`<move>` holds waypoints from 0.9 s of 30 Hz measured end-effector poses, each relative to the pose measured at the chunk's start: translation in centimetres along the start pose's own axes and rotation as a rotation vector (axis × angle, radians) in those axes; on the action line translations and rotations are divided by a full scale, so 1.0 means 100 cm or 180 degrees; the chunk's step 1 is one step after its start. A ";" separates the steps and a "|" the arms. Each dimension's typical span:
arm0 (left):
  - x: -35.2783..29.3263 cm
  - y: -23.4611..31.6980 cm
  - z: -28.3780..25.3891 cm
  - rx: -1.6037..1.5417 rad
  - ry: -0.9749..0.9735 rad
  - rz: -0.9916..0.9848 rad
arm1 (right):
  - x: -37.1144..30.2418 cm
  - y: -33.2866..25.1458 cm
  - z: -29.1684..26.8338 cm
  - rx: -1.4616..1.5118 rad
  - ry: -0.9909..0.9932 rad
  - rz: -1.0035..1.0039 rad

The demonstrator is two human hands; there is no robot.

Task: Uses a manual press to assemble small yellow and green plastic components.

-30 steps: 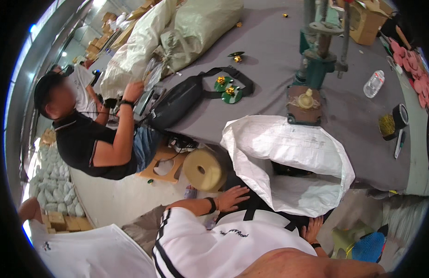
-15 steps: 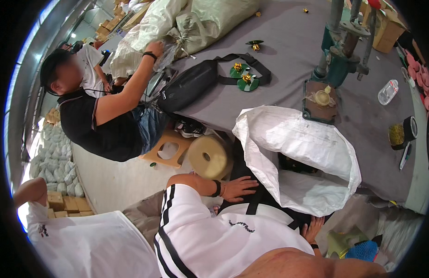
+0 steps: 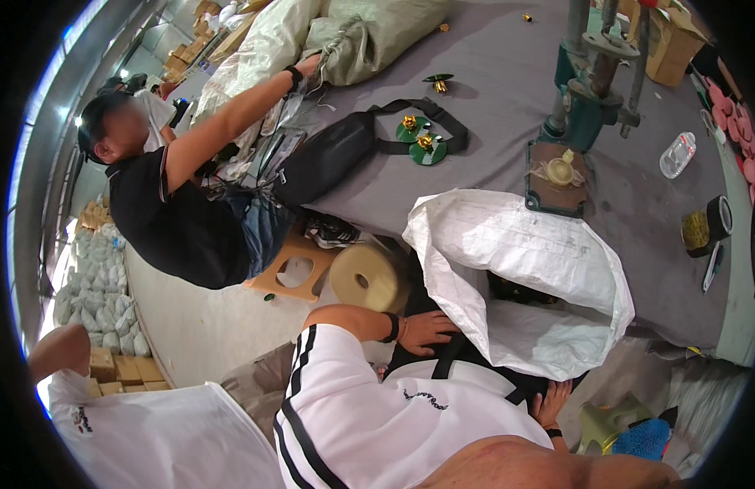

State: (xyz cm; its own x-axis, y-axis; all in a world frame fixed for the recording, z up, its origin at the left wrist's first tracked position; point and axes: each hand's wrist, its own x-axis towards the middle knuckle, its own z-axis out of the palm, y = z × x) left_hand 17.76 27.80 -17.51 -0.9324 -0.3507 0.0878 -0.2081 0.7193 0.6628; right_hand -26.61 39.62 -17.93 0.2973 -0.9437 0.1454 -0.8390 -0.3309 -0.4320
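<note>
My left hand [image 3: 426,332] lies flat on my dark-clad thigh with fingers stretched out, at the left side of a white woven sack [image 3: 540,334]. My right hand [image 3: 550,403] rests on the other thigh, just below the sack's lower right edge, its fingers spread. Neither hand holds anything. The sack's mouth gapes wide against the table edge. Dark things [image 3: 520,289] lie inside it, too shaded to name. Beyond the sack, a green hand press [image 3: 577,106] with a base plate [image 3: 557,179] stands on the grey-covered table [image 3: 492,106].
Green discs with gold bows [image 3: 427,147] lie beside a black waist bag [image 3: 328,159]. At right are a plastic bottle [image 3: 677,156], a tape roll [image 3: 720,216] and a cutter [image 3: 711,267]. A co-worker [image 3: 169,204] sits at left, near a tied sack [image 3: 373,37] and plastic stools [image 3: 365,281].
The co-worker's arm has stretched farther out, the hand now at the neck of the tied sack. My hands stay in place. The view has shifted slightly.
</note>
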 end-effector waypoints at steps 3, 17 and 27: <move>0.001 0.001 -0.002 0.0034 -0.0078 -0.0046 | -0.003 0.003 0.001 -0.0071 -0.0001 -0.0037; -0.001 -0.003 0.003 0.0088 -0.0076 -0.0023 | -0.001 0.002 -0.003 -0.0133 -0.0062 -0.0038; -0.001 0.000 -0.001 0.0236 0.0209 0.0153 | 0.003 -0.001 -0.006 -0.0030 -0.0339 0.0136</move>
State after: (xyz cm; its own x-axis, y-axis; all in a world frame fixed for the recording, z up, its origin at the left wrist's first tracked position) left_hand 17.89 27.77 -17.48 -0.9210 -0.3515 0.1682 -0.1873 0.7778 0.6000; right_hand -26.71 39.32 -17.34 0.3076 -0.9510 0.0315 -0.8560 -0.2910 -0.4274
